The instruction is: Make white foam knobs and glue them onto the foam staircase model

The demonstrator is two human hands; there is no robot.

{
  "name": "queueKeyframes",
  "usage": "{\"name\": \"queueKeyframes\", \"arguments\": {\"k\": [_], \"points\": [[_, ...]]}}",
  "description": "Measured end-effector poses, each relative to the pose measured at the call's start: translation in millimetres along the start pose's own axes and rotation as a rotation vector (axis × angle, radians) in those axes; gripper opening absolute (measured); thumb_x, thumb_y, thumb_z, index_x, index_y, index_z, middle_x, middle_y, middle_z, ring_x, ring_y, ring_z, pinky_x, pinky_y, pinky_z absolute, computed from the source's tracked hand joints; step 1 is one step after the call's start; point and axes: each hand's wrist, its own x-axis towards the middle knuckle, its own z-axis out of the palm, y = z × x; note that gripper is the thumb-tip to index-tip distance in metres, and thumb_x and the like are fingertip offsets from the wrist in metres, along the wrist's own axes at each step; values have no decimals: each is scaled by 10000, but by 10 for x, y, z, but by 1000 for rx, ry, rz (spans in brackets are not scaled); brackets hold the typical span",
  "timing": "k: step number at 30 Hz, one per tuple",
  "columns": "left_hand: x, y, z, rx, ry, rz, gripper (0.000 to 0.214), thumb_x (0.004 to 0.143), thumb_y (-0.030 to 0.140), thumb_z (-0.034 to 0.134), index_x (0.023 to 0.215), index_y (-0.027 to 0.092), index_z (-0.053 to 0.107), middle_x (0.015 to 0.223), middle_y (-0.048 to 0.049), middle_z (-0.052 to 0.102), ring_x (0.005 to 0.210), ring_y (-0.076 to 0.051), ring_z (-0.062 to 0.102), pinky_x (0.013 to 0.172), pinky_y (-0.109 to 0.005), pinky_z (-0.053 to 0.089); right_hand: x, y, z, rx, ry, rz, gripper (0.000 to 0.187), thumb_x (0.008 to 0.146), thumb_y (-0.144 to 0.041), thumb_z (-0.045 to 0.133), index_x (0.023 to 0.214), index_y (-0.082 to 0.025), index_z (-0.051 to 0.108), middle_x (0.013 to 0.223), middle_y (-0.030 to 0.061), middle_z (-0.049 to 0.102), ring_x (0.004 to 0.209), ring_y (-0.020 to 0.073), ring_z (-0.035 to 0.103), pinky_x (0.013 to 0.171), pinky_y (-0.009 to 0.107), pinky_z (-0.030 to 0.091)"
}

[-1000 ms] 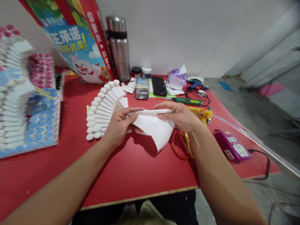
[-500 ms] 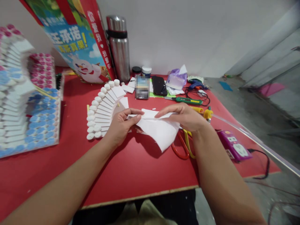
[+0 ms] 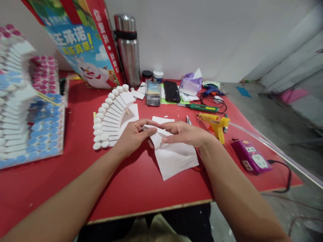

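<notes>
A white sheet of paper point(image 3: 175, 161) hangs between my hands above the red table, its top edge folded over. My left hand point(image 3: 137, 134) pinches the folded left end between thumb and fingers. Closed on the upper part of the same sheet is my right hand point(image 3: 185, 134), thumb in front and fingers behind. Behind the hands lies another white paper piece point(image 3: 164, 120). Left of my left hand is a white fan-shaped piece point(image 3: 112, 117) edged with round white rolls. Scissors, mostly hidden, lie under my right forearm.
A yellow glue gun point(image 3: 214, 122) and a purple box point(image 3: 252, 156) with a cable are on the right. Behind lie a green utility knife point(image 3: 203, 108) and a black phone point(image 3: 172, 91). A steel flask point(image 3: 128, 50) stands at the back; blue-and-white roll pieces point(image 3: 45, 134) are left.
My right hand has moved left and down, closer to my left hand. The sheet's loose part has swung down toward me and now hangs flatter. The glue gun has come into fuller view.
</notes>
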Motion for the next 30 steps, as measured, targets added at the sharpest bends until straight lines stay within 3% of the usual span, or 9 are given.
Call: {"name": "queueKeyframes", "arguments": {"k": [5, 10, 14, 17, 21, 25, 30], "points": [[30, -18, -35, 34, 17, -7, 359, 866, 340, 742, 1135, 109, 692, 546, -43, 701, 432, -168, 645, 431, -228, 520, -46, -30, -94, -63, 12, 41, 457, 762, -249, 801, 1208, -163, 752, 1022, 51, 781, 815, 163, 692, 706, 252, 532], [9, -17, -43, 18, -10, -43, 302, 893, 340, 719, 1075, 100, 703, 505, -27, 673, 393, -145, 608, 396, -200, 480, -99, -61, -150, -206, 55, 62, 432, 794, -241, 726, 1212, -140, 766, 942, 47, 779, 733, 149, 666, 636, 232, 495], [4, -22, -54, -62, -36, -26, 332, 892, 280, 702, 1163, 89, 715, 556, -46, 706, 461, -161, 648, 461, -238, 542, -111, -81, -159, -299, 43, 32, 383, 818, -223, 687, 1179, -134, 783, 879, 28, 762, 666, 126, 622, 589, 220, 464], [15, -22, -64, -120, -29, -22, 262, 868, 206, 674, 1089, 97, 762, 557, -55, 708, 499, -173, 674, 490, -244, 551, -130, -98, -177, -367, 22, -4, 396, 833, -248, 713, 1212, -152, 773, 974, 38, 771, 759, 150, 658, 627, 225, 479], [12, 5, -65, -172, -45, -7, 156, 813, 128, 631, 826, 108, 785, 542, -77, 706, 460, -160, 656, 479, -227, 520, -143, -79, -184, -158, -36, 23, 592, 852, -384, 778, 1381, -145, 659, 1186, 103, 738, 1021, 198, 680, 802, 259, 537], [-25, 5, -63, -174, -145, 40, 168, 855, 165, 637, 800, 110, 786, 556, -81, 708, 456, -154, 647, 498, -240, 523, -48, 10, -81, 179, -29, 87, 643, 907, -611, 667, 1324, -121, 669, 1039, 126, 748, 892, 184, 699, 697, 257, 537], [-57, -24, -83, -70, -169, 82, 135, 879, 164, 631, 852, 147, 762, 578, -32, 674, 441, -127, 595, 418, -215, 420, 102, 102, 133, 255, -212, -23, 401, 927, -410, 731, 1175, -97, 697, 996, 111, 749, 881, 188, 705, 820, 318, 549]]}}
